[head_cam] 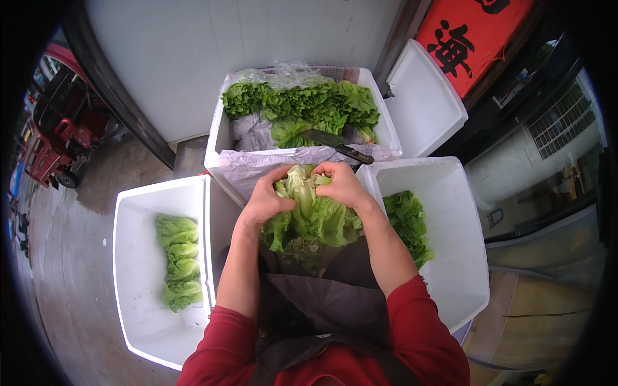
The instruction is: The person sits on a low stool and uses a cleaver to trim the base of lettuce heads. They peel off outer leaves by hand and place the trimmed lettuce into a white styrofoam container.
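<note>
Between my two hands is a head of lettuce, its pale stem end turned up and its leaves hanging down. My left hand grips its left side, and my right hand grips the right side, thumbs towards the stem. Just beyond, a knife with a dark handle lies over the near rim of a white foam box. That box holds several green lettuces on newspaper, with clear plastic film at the back. Loose leaf scraps show below the held lettuce.
To the left, a foam box holds a row of several lettuces. Another foam box at the right contains leafy greens. A foam lid leans behind it. A red three-wheeled vehicle stands at far left.
</note>
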`<state>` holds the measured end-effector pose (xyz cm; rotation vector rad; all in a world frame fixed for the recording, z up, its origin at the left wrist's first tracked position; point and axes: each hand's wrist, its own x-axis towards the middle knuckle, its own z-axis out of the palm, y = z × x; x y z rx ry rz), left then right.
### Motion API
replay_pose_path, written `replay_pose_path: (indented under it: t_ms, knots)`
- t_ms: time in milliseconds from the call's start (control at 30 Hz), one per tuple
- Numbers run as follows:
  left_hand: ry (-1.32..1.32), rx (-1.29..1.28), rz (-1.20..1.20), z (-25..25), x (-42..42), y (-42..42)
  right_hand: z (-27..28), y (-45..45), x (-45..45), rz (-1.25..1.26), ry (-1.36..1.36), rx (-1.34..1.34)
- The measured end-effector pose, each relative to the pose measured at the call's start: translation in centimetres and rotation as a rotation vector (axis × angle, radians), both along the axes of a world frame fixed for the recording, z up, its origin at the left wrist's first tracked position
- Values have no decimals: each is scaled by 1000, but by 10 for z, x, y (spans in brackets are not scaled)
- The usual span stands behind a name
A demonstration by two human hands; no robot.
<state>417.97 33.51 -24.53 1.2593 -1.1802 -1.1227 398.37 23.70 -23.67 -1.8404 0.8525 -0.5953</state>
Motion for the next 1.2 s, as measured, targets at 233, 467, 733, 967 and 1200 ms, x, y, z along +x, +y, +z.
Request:
replay_pose_path:
  t_ms: [233, 467, 733, 967, 1200]
  knots:
    - [-6, 45, 61, 5, -5, -1, -2, -7, -11, 71, -7, 148]
    - [88, 99, 145, 9, 0, 2, 14, 4, -8, -28, -164, 293]
    - [-105, 39, 202, -1, -8, -3, -13, 5, 7, -26, 2, -66]
    - [33, 43, 163, 8, -6, 3, 1, 2, 0, 73, -80, 163]
    - [-75, 40, 168, -1, -5, -2, 5, 10, 3, 16, -108, 81]
